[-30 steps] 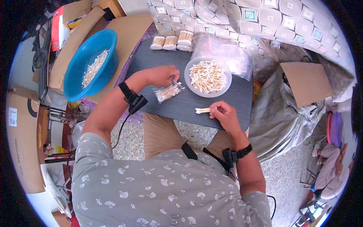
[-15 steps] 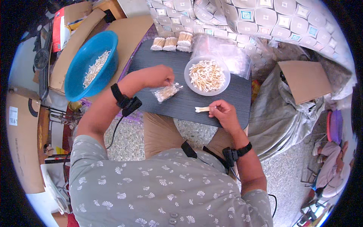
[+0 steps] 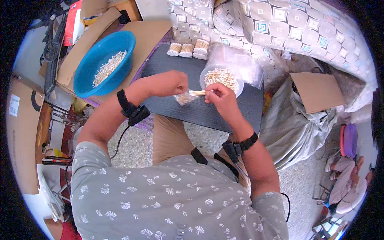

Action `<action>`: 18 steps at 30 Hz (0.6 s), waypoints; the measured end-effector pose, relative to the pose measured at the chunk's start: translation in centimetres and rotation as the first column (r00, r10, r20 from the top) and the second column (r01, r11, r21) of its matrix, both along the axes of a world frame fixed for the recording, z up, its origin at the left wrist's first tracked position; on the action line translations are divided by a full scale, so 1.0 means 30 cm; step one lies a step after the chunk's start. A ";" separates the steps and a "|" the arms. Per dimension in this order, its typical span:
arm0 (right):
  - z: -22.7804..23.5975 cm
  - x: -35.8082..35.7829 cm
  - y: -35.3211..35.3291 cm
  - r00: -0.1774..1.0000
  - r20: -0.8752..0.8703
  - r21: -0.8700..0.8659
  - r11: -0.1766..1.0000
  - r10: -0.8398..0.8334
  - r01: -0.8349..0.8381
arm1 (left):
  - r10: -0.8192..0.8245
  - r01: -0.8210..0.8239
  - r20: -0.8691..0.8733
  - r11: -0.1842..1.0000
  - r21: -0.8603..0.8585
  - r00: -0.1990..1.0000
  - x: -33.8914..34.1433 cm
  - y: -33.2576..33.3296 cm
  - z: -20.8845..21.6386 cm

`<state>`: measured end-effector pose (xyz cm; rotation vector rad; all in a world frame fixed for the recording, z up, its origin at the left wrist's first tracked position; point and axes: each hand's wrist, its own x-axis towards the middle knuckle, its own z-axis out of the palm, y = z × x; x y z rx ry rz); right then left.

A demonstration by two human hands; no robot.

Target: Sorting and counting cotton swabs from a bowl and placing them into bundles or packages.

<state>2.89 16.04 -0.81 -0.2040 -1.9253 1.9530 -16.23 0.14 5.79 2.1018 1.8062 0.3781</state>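
A small clear plastic bag (image 3: 183,100), partly filled with cotton swabs, lies over the dark table (image 3: 160,107). My left hand (image 3: 175,83) is closed at the bag's upper edge; its fingertips are mostly hidden. Between the thumb and fingers of my right hand (image 3: 221,100) is a small bunch of cotton swabs (image 3: 197,93). The bunch points left, its tips at the bag's mouth; whether they are inside I cannot tell. Just beyond my right hand stands a whitish bowl (image 3: 241,89) heaped with loose cotton swabs (image 3: 220,77).
Several packed bundles of swabs (image 3: 187,50) sit at the table's far edge. Clear empty bags (image 3: 250,70) lie behind the bowl. A blue basin (image 3: 130,50) with more swabs rests on cardboard at the left. Grey sacking (image 3: 280,124) with a cardboard piece (image 3: 316,92) stands right.
My right hand has moved left and away from me, bringing its bunch of swabs to the bag. My left hand stays at the bag. The whole view has shifted slightly.
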 end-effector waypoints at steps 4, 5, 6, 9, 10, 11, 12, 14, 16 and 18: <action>0.014 -0.020 -0.001 0.994 0.080 -0.067 0.995 0.077 -0.071 | -0.006 0.006 0.006 1.000 0.022 1.000 0.006 -0.005 -0.009; 0.018 -0.025 -0.002 0.991 0.104 -0.086 0.993 0.084 -0.075 | -0.014 0.014 0.000 1.000 0.027 1.000 0.005 -0.006 -0.013; 0.020 -0.027 0.000 0.988 0.129 -0.105 0.992 0.088 -0.075 | -0.017 0.017 0.001 0.999 0.028 1.000 0.008 -0.003 -0.012; 0.020 -0.029 0.011 0.983 0.169 -0.110 0.992 0.079 -0.061 | -0.005 0.005 0.030 1.000 0.011 1.000 0.016 0.000 -0.008; 0.021 -0.028 0.012 0.983 0.169 -0.109 0.992 0.078 -0.060 | -0.004 0.004 0.028 1.000 0.005 1.000 0.018 0.000 -0.006; 0.022 -0.027 0.013 0.983 0.173 -0.116 0.992 0.068 -0.048 | -0.003 0.003 0.025 1.000 -0.002 1.000 0.020 -0.001 -0.004; 0.024 -0.027 0.014 0.983 0.176 -0.122 0.992 0.058 -0.037 | -0.003 0.004 0.025 1.000 0.000 1.000 0.024 -0.001 -0.001; 0.026 -0.029 0.014 0.983 0.175 -0.097 0.995 0.049 -0.032 | -0.006 0.007 0.034 1.000 -0.004 0.999 0.034 -0.002 0.003; 0.027 -0.031 0.016 0.984 0.175 -0.079 0.997 0.038 -0.025 | -0.001 0.002 0.040 1.000 -0.008 0.999 0.045 0.001 0.012; 0.030 -0.038 0.020 0.983 0.185 -0.026 1.000 -0.013 0.018 | 0.006 -0.005 0.047 1.000 -0.009 0.999 0.050 0.002 0.018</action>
